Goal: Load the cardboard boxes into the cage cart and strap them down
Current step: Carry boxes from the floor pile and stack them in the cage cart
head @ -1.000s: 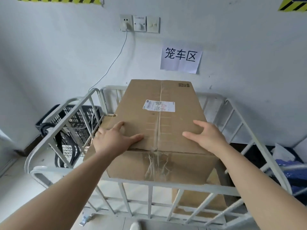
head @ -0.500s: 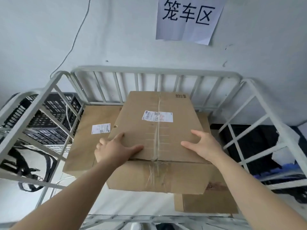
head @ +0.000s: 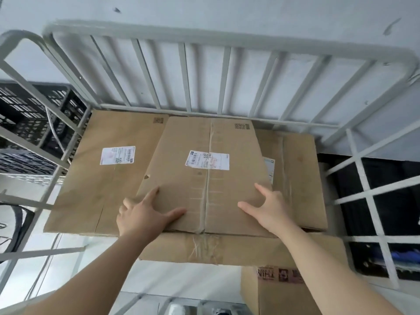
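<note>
Head view: we judge the loading step is in hand, the top box [head: 204, 173] held inside the cage cart [head: 227, 39] over two lower boxes (contact beneath hidden). Our left hand [head: 143, 217] and right hand [head: 270, 210] grip its near corners, thumbs flat on top. Next we would release it squarely.

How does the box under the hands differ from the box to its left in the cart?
The held box has both hands on its near edge, the left hand and the right hand; the left box lies untouched. The held box sits higher, overlapping the left box. Both are brown cardboard with a white label on top.
</note>
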Motion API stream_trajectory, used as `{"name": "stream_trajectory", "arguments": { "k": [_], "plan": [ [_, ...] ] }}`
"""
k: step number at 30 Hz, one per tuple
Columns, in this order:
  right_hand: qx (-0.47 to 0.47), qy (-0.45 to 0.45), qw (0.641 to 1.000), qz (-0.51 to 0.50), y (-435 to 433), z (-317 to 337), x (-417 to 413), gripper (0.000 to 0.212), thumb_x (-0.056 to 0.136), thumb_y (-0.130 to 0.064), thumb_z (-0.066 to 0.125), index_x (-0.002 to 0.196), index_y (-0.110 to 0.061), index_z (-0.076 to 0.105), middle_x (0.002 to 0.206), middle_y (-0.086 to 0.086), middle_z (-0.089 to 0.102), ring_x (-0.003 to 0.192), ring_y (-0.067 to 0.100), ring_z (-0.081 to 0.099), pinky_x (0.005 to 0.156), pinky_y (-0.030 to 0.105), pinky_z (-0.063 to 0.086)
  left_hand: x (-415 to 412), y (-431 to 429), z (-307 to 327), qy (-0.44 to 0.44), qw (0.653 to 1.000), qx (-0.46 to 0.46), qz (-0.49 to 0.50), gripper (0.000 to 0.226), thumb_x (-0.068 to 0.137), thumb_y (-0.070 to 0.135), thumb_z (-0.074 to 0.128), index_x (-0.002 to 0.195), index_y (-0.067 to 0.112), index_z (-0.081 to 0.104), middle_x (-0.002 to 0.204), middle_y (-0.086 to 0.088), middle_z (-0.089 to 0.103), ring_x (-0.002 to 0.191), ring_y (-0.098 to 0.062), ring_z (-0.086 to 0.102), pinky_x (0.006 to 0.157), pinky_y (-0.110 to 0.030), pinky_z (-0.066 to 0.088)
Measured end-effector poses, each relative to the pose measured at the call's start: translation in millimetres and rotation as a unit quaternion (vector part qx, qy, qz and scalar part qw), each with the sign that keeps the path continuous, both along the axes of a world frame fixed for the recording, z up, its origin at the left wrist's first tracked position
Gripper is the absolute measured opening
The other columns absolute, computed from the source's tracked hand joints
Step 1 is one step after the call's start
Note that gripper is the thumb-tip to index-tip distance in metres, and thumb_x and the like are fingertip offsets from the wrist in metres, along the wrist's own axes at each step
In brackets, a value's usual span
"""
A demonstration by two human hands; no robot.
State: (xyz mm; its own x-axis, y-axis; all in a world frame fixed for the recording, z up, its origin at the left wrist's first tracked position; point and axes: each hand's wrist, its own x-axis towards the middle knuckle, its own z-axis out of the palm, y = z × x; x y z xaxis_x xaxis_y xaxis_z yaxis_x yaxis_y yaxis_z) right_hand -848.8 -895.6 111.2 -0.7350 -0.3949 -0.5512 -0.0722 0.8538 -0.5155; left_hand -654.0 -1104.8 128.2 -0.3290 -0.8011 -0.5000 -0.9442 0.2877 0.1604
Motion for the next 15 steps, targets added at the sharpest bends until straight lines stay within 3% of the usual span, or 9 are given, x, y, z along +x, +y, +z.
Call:
{"name": "stream_trajectory", "arguments": {
  "k": [5,10,15],
  "plan": [
    [0.015,0.034,0.999,0.016,-9,-59,2,0.091,0.069,-0.067,0.066,0.146,-0.042,0.025,0.140,0.008,0.031,0.114,0.029,0.053,0.098,0.039,0.043,-3,-4,-58,0.022,1.000,0.009,0.013,0.102,0.055,0.083,0.061,0.143,0.054,0.019,0.133,-0.015,0.035,0.124,-0.034,0.035,0.107,-0.041,0.030],
    [0.094,0.057,0.992,0.063,-17,-98,0,0.100,0.070,-0.070,0.062,0.149,-0.039,0.009,0.131,0.012,0.037,0.102,0.031,0.058,0.084,0.035,0.047,-3,-1,-105,0.025,0.999,0.029,0.010,0.106,0.059,0.073,0.069,0.145,0.051,0.012,0.132,-0.016,0.033,0.125,-0.035,0.033,0.108,-0.042,0.031],
    [0.133,0.073,0.984,0.094,-16,-126,3,0.101,0.072,-0.069,0.061,0.148,-0.038,0.001,0.121,0.011,0.044,0.093,0.029,0.058,0.080,0.036,0.050,1,1,-140,-0.003,0.999,0.024,-0.022,0.106,0.062,0.070,0.071,0.147,0.047,0.011,0.131,-0.015,0.033,0.123,-0.034,0.035,0.107,-0.041,0.031]
  ]
}}
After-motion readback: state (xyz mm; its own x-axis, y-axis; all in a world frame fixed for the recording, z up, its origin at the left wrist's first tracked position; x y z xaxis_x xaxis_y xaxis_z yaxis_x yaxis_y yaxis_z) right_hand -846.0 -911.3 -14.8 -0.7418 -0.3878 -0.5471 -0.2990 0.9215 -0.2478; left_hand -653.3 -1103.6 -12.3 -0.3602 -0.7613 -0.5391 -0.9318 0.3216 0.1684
